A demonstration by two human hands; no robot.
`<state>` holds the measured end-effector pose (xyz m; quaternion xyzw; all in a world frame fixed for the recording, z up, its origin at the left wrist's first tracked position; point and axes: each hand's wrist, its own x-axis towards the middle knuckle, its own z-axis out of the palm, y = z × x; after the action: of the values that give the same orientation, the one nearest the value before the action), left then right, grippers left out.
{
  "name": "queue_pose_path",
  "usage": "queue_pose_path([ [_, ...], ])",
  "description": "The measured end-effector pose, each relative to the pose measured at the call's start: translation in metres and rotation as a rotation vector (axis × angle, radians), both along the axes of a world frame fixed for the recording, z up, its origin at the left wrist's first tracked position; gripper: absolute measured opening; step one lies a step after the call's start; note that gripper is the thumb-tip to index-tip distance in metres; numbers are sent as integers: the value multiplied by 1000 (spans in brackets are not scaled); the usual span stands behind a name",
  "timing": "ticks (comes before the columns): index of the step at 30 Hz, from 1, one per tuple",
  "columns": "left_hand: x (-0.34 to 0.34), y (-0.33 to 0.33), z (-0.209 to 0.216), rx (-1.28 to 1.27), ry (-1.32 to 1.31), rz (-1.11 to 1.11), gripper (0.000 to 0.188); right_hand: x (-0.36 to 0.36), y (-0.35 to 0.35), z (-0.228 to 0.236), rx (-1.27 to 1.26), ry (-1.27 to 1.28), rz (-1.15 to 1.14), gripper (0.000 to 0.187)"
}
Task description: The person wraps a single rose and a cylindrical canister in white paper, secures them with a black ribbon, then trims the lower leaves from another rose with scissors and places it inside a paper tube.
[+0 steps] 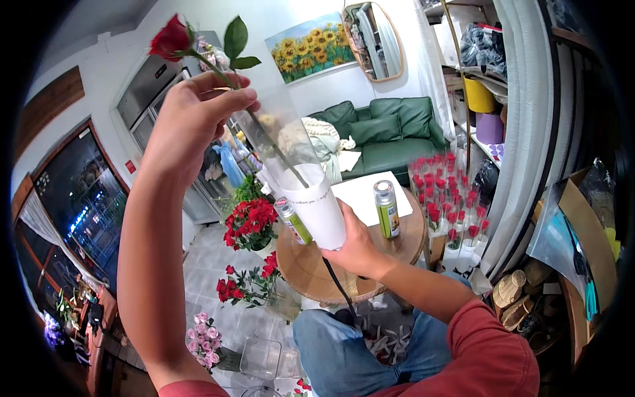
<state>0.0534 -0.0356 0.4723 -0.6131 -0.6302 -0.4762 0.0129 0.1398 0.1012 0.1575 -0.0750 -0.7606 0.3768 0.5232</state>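
Note:
A single red rose (pixel 170 38) is tilted at the upper left, with green leaves beside its bloom. My left hand (pixel 198 109) pinches its stem just under the bloom. The stem runs down inside a flower sleeve (pixel 317 215), clear at the top and white at the bottom. A dark length of stem shows below the sleeve's lower end. My right hand (pixel 357 248) is wrapped around the white lower part, its fingers partly hidden behind it. Two green cans (pixel 387 212) stand on the round wooden table (pixel 307 270), one of them close beside the sleeve.
White paper (pixel 360 198) lies on the table. Red roses (pixel 251 225) and pink roses (pixel 204 341) stand on the left. Several sleeved roses (pixel 446 198) are grouped on the right. Behind the table is a green sofa (pixel 390 152). An open carton (pixel 585 231) stands far right.

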Motion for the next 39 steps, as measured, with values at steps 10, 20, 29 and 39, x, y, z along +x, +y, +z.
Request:
queue_pose_path([
  [10, -35, 44, -1, -151, -96, 65, 30, -33, 14, -21, 9, 57, -95, 93],
  [20, -34, 49, -6, -163, -33, 21, 32, -35, 19, -29, 33, 67, -132, 95],
  [29, -71, 22, -82, 231, 166, 166, 22, -32, 38, -3, -52, 67, -77, 98],
  [39, -1, 15, -450, -282, -246, 257, 30, -57, 72, 20, -167, -13, -85, 108],
])
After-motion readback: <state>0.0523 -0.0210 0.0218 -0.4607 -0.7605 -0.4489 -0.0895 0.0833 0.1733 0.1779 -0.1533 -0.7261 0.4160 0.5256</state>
